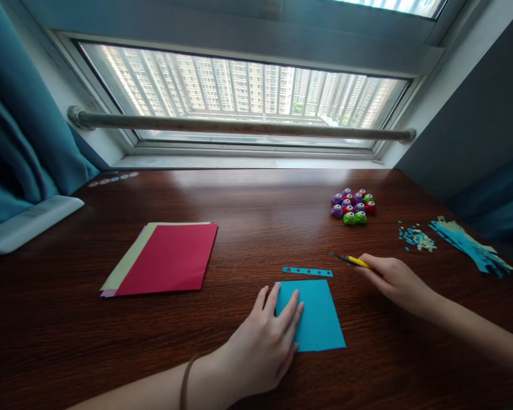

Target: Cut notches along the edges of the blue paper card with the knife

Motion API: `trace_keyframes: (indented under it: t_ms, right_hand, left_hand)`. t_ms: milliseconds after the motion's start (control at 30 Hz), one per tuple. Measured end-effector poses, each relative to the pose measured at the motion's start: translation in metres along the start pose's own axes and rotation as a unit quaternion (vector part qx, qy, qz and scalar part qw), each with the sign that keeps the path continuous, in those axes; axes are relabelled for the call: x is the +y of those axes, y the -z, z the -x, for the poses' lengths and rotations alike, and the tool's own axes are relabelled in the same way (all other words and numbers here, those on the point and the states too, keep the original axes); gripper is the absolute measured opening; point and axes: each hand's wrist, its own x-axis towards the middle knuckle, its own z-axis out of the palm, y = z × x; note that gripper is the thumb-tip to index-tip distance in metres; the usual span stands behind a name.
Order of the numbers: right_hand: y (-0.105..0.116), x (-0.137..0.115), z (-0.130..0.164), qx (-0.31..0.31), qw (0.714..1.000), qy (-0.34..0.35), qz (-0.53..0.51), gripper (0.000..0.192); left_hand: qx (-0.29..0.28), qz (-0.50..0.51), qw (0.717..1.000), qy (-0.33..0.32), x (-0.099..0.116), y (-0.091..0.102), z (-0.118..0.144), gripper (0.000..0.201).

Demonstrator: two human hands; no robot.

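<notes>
Because it is a single thin sheet, the square turquoise paper (pixel 318 316) near the counter's front edge looks light, limp and easy to crease or slide on the polished dark wooden counter (pixel 256 216); pressing it flat or pinching an edge seems the surest hold. The left hand (pixel 265 341) lies spread and flat on the sheet's left part. The right hand (pixel 395 282) is closed around a slim yellow-handled craft knife (pixel 351 260), just right of a narrow punched turquoise paper strip (pixel 307 271) lying beyond the sheet. A stack of red and pale square papers (pixel 162 259) sits toward the left. No writing is legible.
</notes>
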Motion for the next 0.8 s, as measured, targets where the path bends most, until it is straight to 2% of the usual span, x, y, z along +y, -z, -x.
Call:
trace_keyframes:
  t_ms: [100, 233, 433, 567, 633, 700, 800]
  right_hand:
    - [-0.011, -0.019, -0.013, 0.022, 0.995, -0.044, -0.083, 0.023]
    - [-0.027, -0.035, -0.029, 0.024, 0.992, -0.078, -0.097, 0.016]
    - [-0.035, -0.037, -0.037, -0.004, 0.987, -0.099, -0.125, 0.013]
    - [-0.032, -0.031, -0.036, -0.007, 0.972, -0.109, -0.208, 0.015]
    - [-0.023, -0.019, -0.03, -0.003, 0.95, -0.145, -0.276, 0.018]
    - [-0.009, 0.007, -0.017, 0.026, 0.921, -0.201, -0.332, 0.024]
    - [0.021, 0.073, 0.013, 0.119, 0.887, -0.259, -0.362, 0.032]
  left_hand:
    - [0.004, 0.011, 1.0, -0.001, -0.001, 0.0, 0.0, 0.053]
    - [0.013, 0.035, 0.999, -0.005, -0.002, -0.001, 0.0, 0.053]
    - [0.016, 0.048, 0.999, -0.014, -0.004, 0.001, -0.001, 0.052]
    - [0.022, 0.042, 0.999, -0.011, -0.004, 0.001, -0.001, 0.053]
    - [0.024, 0.041, 0.999, -0.01, -0.005, 0.0, -0.001, 0.053]
    - [0.024, 0.041, 0.999, -0.014, -0.005, 0.0, -0.002, 0.055]
    - [0.018, 0.042, 0.999, -0.023, -0.006, 0.001, -0.003, 0.06]
